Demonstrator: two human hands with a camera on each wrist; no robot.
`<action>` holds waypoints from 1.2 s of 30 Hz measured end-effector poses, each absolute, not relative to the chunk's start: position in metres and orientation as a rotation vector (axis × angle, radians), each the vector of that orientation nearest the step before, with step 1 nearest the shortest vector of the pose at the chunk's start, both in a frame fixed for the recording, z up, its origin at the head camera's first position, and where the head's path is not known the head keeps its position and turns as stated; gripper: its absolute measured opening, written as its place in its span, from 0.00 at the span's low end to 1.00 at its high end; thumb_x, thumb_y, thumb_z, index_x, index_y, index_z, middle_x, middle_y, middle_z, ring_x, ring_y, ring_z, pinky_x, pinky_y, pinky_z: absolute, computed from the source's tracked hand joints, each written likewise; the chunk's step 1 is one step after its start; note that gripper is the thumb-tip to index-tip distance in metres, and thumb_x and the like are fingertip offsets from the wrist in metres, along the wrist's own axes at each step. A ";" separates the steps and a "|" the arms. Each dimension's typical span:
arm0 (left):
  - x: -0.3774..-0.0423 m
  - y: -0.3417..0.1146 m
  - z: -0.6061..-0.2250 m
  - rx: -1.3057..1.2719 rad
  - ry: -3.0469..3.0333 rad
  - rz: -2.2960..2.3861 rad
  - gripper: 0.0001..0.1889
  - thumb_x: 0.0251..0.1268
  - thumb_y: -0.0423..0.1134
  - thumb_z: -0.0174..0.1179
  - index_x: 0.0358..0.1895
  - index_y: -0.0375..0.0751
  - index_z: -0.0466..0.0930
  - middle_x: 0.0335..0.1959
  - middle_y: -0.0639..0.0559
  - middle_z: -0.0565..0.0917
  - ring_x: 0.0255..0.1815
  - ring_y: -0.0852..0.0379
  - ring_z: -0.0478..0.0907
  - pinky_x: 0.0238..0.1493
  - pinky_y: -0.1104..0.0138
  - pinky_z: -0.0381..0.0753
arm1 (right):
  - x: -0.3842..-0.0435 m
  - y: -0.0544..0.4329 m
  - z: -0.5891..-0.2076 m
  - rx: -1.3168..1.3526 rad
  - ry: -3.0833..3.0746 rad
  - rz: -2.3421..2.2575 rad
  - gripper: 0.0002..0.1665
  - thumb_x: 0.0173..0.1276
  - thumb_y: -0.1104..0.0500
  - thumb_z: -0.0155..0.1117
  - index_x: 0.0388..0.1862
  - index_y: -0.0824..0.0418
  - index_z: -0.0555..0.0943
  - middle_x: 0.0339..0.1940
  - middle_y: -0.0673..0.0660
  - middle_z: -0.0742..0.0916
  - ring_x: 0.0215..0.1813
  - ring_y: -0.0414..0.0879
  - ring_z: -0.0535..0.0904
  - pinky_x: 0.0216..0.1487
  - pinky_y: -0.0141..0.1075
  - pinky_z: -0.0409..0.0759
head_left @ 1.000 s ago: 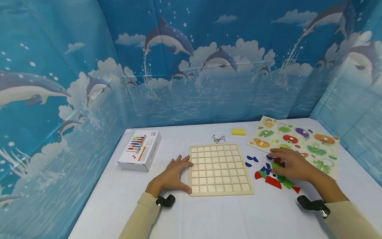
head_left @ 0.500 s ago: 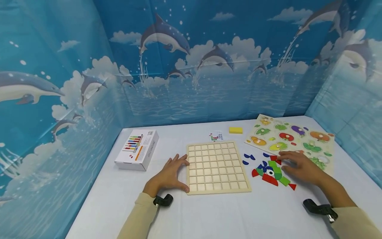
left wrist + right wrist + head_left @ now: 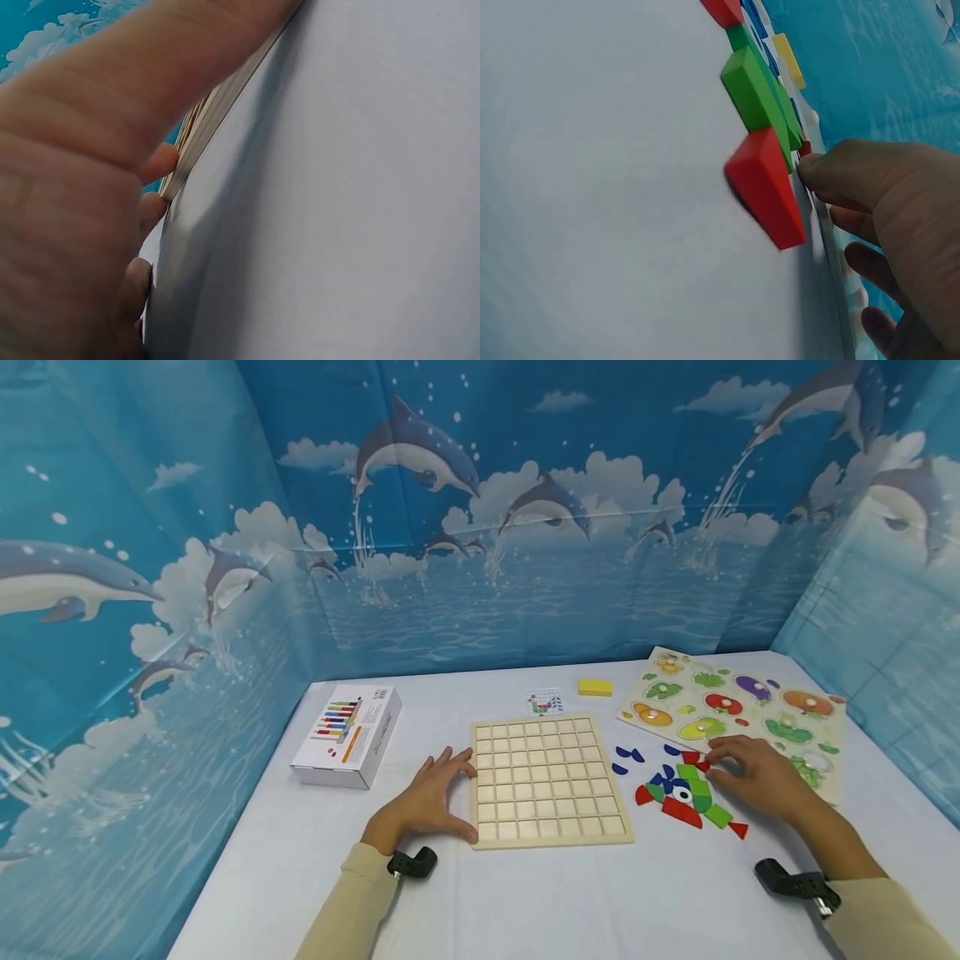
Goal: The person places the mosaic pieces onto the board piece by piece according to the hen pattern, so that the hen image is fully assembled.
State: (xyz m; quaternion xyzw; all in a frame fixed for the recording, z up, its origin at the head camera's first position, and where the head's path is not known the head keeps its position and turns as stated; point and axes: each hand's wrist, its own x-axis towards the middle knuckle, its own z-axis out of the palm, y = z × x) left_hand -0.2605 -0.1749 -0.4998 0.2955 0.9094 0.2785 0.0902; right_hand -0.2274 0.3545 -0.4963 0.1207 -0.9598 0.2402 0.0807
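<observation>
A pale wooden grid board lies at the middle of the table. My left hand rests against its left side, fingers and thumb spread apart; in the left wrist view the thumb lies along the board's edge. Over at the right, my right hand pinches a small red block between thumb and index finger, at the edge of a cluster of coloured blocks. Among these are a green block, a red half-round block and a white-and-blue ring block.
A vegetable puzzle board lies behind the right hand. Several blue blocks sit right of the grid board. Farther back are a printed card and a yellow block. A white box stands at left.
My right hand has drawn back rightward from over the cluster, uncovering the green and red blocks, and its fingertips have come to the small red block. My left hand stays at the board.
</observation>
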 end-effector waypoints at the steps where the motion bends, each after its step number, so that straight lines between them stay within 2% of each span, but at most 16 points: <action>1: -0.260 -0.175 -0.500 0.877 2.702 0.827 0.50 0.31 0.67 0.81 0.63 0.53 0.70 0.82 0.53 0.54 0.82 0.44 0.40 0.78 0.51 0.34 | -0.227 0.354 -0.496 0.357 -2.871 0.720 0.16 0.60 0.62 0.77 0.46 0.62 0.85 0.59 0.70 0.80 0.63 0.72 0.67 0.56 0.76 0.66; 20: -0.261 -0.174 -0.500 0.873 2.712 0.806 0.49 0.32 0.68 0.80 0.62 0.55 0.70 0.82 0.54 0.54 0.82 0.45 0.40 0.78 0.51 0.35 | -0.229 0.357 -0.498 0.298 -2.896 0.694 0.16 0.58 0.60 0.77 0.44 0.63 0.86 0.59 0.69 0.80 0.64 0.73 0.66 0.56 0.76 0.64; 29: -0.260 -0.175 -0.501 0.874 2.716 0.807 0.49 0.31 0.68 0.80 0.61 0.55 0.70 0.82 0.54 0.54 0.82 0.45 0.40 0.78 0.50 0.36 | -0.231 0.357 -0.494 0.303 -2.903 0.690 0.14 0.58 0.59 0.77 0.42 0.61 0.86 0.58 0.69 0.81 0.64 0.73 0.68 0.57 0.75 0.67; 36: -0.261 -0.176 -0.502 0.874 2.713 0.805 0.50 0.31 0.69 0.80 0.62 0.55 0.69 0.82 0.55 0.53 0.82 0.45 0.40 0.78 0.51 0.35 | -0.234 0.354 -0.484 0.308 -2.917 0.713 0.18 0.57 0.58 0.79 0.44 0.63 0.84 0.55 0.70 0.82 0.60 0.71 0.72 0.54 0.72 0.73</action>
